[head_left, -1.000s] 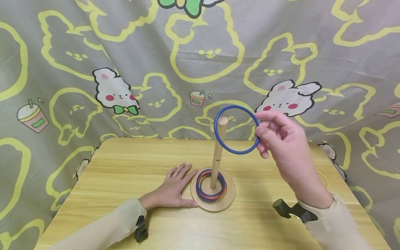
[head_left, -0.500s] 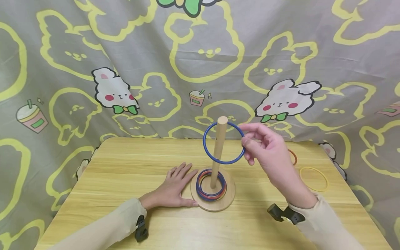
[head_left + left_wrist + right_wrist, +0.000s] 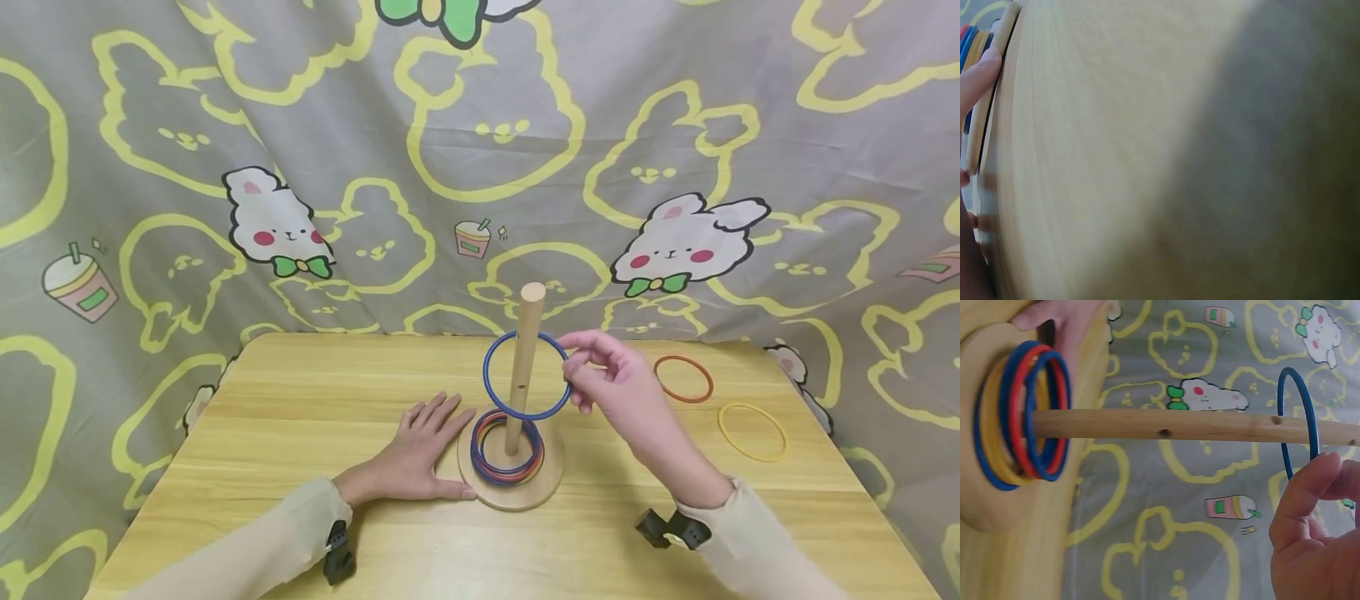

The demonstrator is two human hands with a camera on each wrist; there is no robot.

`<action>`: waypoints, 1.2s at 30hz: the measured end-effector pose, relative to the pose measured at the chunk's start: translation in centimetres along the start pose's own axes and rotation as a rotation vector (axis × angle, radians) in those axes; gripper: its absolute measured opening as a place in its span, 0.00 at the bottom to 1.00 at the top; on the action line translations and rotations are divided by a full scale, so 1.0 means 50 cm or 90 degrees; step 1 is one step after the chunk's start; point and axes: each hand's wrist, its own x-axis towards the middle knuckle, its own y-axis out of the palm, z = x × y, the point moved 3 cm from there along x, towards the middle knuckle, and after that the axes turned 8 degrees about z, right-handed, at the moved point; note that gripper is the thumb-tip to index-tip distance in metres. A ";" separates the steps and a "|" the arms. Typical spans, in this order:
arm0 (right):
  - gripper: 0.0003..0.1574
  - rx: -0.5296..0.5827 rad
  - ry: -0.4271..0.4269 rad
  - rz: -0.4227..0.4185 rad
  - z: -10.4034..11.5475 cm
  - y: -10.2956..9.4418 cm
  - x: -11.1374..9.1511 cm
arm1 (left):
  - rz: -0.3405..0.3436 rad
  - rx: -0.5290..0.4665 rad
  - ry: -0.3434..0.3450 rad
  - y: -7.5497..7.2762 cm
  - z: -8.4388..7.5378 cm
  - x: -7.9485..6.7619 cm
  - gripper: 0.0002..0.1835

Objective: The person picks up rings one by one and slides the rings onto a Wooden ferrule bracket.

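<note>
My right hand (image 3: 618, 383) pinches a thin blue ring (image 3: 527, 416) by its right side. The ring is around the upright wooden peg (image 3: 527, 333), tilted, below the peg's top; the right wrist view also shows the peg passing through the blue ring (image 3: 1314, 419). Lower down, several blue, red and yellow rings (image 3: 476, 458) lie stacked around the peg on its round wooden base (image 3: 553, 467). My left hand (image 3: 416, 454) rests on the table with fingers spread, thumb and forefinger at the base's left edge. In the left wrist view, only part of that hand (image 3: 977, 81) shows beside the base.
To the right on the wooden table (image 3: 300, 392) lie a red ring (image 3: 684, 401) and a yellow ring (image 3: 752, 457). A grey patterned curtain (image 3: 360, 117) hangs behind the table and along both sides. Black cameras sit at both wrists.
My right hand has moved left and down, bringing the blue ring over the peg's top and partway down it. The red and yellow rings on the table have come into view. My left hand stays put.
</note>
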 end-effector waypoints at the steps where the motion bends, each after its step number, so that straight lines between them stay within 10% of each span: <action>1: 0.18 -0.001 0.007 0.002 -0.008 0.001 0.000 | 0.000 -0.003 0.000 -0.001 -0.001 -0.001 0.63; 36: 0.24 -0.033 0.107 0.077 -0.187 0.036 -0.016 | 0.020 0.025 -0.020 -0.006 -0.007 0.000 0.63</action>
